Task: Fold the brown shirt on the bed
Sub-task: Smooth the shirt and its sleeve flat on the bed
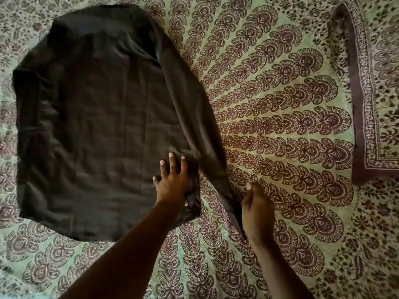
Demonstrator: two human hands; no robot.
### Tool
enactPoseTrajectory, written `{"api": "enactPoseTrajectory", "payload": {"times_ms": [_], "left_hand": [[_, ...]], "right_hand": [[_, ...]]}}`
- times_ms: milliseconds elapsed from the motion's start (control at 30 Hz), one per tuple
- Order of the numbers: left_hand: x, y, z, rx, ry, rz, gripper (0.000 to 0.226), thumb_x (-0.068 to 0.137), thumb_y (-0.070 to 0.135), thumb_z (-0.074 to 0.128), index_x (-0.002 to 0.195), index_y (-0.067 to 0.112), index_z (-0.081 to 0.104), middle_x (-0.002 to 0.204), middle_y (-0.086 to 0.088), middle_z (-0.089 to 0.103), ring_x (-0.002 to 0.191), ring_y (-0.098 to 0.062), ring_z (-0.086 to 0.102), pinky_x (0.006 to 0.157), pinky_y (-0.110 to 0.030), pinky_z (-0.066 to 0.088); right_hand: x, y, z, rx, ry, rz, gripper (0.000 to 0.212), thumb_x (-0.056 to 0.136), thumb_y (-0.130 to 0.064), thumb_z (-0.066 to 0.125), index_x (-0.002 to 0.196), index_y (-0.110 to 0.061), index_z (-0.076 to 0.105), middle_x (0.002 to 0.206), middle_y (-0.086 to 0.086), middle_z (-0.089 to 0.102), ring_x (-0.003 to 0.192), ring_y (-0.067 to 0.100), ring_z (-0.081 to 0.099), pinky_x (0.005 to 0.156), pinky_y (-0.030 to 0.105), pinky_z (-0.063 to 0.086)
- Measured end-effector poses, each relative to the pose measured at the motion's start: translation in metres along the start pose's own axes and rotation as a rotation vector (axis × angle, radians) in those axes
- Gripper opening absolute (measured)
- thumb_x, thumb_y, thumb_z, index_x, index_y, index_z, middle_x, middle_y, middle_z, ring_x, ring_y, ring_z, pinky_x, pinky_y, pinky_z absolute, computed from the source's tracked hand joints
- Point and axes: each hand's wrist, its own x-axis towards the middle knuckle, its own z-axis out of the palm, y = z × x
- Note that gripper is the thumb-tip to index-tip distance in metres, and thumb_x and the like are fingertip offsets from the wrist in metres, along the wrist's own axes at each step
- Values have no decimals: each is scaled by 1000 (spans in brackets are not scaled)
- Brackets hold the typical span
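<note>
Brown shirt (97,117) flat; left hand (172,182) fingers spread, pressing; right hand (255,210) grip on cuff unclear.

You've got the brown cotton shirt (97,126) spread flat on the patterned bedspread (280,104), left of centre; its long sleeve (194,126) trails down its right side toward you.

The brown shirt (97,117) lies spread flat on the bed (280,104), which is covered in a green and brown patterned cloth. Its long sleeve (194,126) runs diagonally toward the person. The left hand (172,182) presses the hem with spread fingers; the right hand (255,210) grips the cuff.
</note>
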Motion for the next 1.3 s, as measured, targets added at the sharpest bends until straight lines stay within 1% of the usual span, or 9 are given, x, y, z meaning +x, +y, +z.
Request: {"api": "enactPoseTrajectory", "payload": {"times_ms": [133,267,333,433,600,700,933,1100,1300], "left_hand": [[1,-1,2,14,5,-3,140,71,35,91,160,22,-15,168,-15,-22,155,-46,-6,114,-69,32],[3,-5,2,12,8,31,141,70,37,91,160,22,-15,168,-16,-21,156,-45,-6,114,-68,34],[2,-7,0,31,7,42,144,66,41,93,160,22,-15,168,-15,-20,156,-45,-4,113,-66,36],[4,-10,-1,52,2,58,146,64,46,92,160,22,-15,169,-16,-19,156,-44,-3,112,-65,39],[0,-14,-4,76,-27,84,148,63,51,91,160,20,-17,168,-18,-20,156,-45,-2,111,-65,40],[-3,-11,-9,90,-20,99,142,68,52,87,160,16,-15,168,-22,-17,155,-48,-1,111,-63,41],[-1,-9,-29,160,-46,81,114,83,53,74,162,16,0,168,-24,4,151,-47,22,101,-57,48],[21,8,-79,119,146,22,51,94,55,55,139,32,46,129,-2,67,114,-27,68,91,-41,51],[110,62,-145,-69,431,185,64,95,45,62,150,19,42,158,-7,42,143,-33,42,106,-55,44]], "right_hand": [[17,-11,22,-68,-269,52,15,100,-40,56,96,-26,60,79,-10,61,60,5,59,48,19,43],[15,-30,34,-184,-263,118,61,73,-57,83,113,-20,57,113,-2,53,101,17,57,79,43,59],[11,-36,38,-216,-255,102,57,72,-47,88,112,-19,58,116,3,49,106,23,55,83,45,57],[9,-39,44,-142,-266,106,27,82,-33,83,98,-21,66,105,-2,43,99,22,56,82,41,56],[12,-41,15,203,-127,241,10,100,-14,63,109,-13,59,80,-8,65,61,4,65,48,22,51],[31,-29,-15,42,52,230,12,105,-20,54,111,-11,57,68,-3,62,47,10,61,37,30,51],[127,-20,-74,-382,85,37,21,102,-22,60,108,-2,60,69,9,58,66,32,67,56,27,40],[212,-15,-105,-590,174,-77,29,100,-29,62,119,-7,62,81,20,70,79,40,71,66,38,45],[303,-15,-140,-685,172,-128,24,102,-34,56,107,-11,62,81,13,69,78,35,70,64,34,41]]}}
